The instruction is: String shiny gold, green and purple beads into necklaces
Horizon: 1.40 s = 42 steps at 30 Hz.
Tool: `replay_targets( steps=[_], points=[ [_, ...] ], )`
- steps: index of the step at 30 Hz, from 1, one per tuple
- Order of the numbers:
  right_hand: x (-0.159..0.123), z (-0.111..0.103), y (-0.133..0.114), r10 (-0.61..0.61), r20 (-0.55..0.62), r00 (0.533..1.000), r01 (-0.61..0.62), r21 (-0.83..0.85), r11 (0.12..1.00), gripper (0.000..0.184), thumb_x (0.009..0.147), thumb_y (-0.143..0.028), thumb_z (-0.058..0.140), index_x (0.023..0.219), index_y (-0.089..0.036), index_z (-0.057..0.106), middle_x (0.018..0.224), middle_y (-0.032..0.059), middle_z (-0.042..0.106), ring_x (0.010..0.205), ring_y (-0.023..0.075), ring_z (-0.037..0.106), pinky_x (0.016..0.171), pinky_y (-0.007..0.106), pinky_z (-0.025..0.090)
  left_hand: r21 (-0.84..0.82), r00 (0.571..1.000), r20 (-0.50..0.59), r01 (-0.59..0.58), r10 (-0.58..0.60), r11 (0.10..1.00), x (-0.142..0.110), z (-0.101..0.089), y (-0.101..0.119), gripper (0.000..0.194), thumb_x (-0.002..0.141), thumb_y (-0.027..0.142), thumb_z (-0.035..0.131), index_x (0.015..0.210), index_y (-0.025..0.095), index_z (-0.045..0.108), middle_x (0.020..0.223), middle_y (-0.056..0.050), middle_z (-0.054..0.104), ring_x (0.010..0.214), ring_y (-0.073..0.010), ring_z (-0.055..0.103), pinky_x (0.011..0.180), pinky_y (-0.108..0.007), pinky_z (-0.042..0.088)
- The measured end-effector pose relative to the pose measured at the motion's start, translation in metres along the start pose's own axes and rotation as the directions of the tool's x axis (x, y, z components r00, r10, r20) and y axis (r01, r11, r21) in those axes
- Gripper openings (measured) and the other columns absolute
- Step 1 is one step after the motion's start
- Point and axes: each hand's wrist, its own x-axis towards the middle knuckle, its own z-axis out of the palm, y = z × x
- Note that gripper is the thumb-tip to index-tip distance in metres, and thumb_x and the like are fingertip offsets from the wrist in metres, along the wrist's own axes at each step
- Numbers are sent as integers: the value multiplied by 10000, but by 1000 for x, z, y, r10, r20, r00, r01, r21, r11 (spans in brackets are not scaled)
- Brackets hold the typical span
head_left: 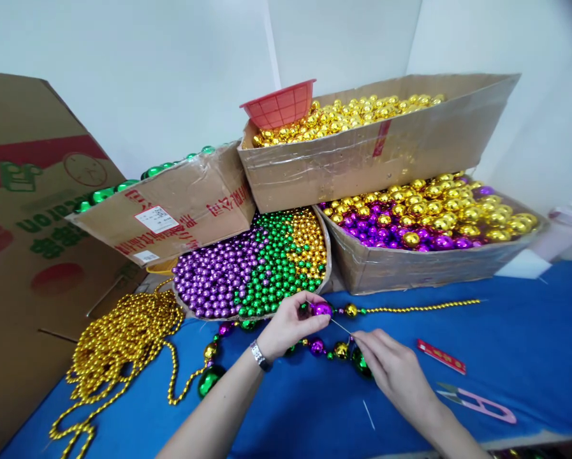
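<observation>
My left hand (288, 326), with a watch on the wrist, pinches a shiny purple bead (322, 309) between thumb and fingers. From this bead a thin, pale thread or wire (340, 327) runs to my right hand (393, 364), whose fingertips are closed on it. A bit of purple shows at those fingertips, too small to make out. Below my hands lies a strand of mixed beads, with a purple bead (317, 347), a gold bead (341, 350) and a large green bead (361, 362) partly behind my right fingers. A gold bead chain (424, 307) stretches rightward behind them.
A tray of small beads (247, 268) stands behind my left hand. Cardboard boxes (362, 172) hold larger beads, with a red basket (280, 105) on one. Pink thread snips (481, 403) and a red packet (441, 357) lie right; a gold chain pile (123, 344) lies left.
</observation>
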Motion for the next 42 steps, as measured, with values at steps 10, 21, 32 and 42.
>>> replay_targets(
  steps=[10, 21, 32, 42],
  points=[
    [-5, -3, -2, 58, 33, 998, -60, 73, 995, 205, 943, -203, 390, 1035, -201, 573, 822, 51, 581, 697, 154, 577, 648, 278, 459, -496, 986, -158, -30, -56, 868, 4, -9, -9, 169, 769, 105, 556, 918, 67, 626, 1023, -128, 618, 802, -142, 589, 730, -247, 460],
    [-6, -1, -6, 48, 61, 997, -53, 87, 995, 211, 944, -197, 382, 1033, -203, 572, 837, 53, 579, 712, 150, 575, 670, 276, 458, -573, 972, -219, -53, -90, 818, 4, 2, -11, 135, 805, 243, 620, 886, 141, 586, 883, -39, 605, 869, -185, 632, 733, -279, 510],
    [-5, -4, 1, 102, 60, 993, -107, 80, 991, 246, 934, -210, 379, 1057, -211, 592, 833, 57, 598, 736, 184, 589, 676, 315, 458, -395, 957, -287, -154, 37, 906, 5, 14, -8, 164, 750, 208, 679, 874, 147, 591, 841, -25, 605, 816, -155, 622, 711, -259, 488],
    [-20, 4, 45, 319, 51, 946, -322, 235, 917, 243, 920, -275, 415, 1148, -212, 471, 989, 35, 660, 870, 147, 650, 732, 246, 530, -40, 975, -170, -149, 141, 988, 32, 78, -49, 245, 778, 346, 626, 895, 135, 671, 885, -88, 685, 803, -189, 617, 753, -314, 494]
  ],
)
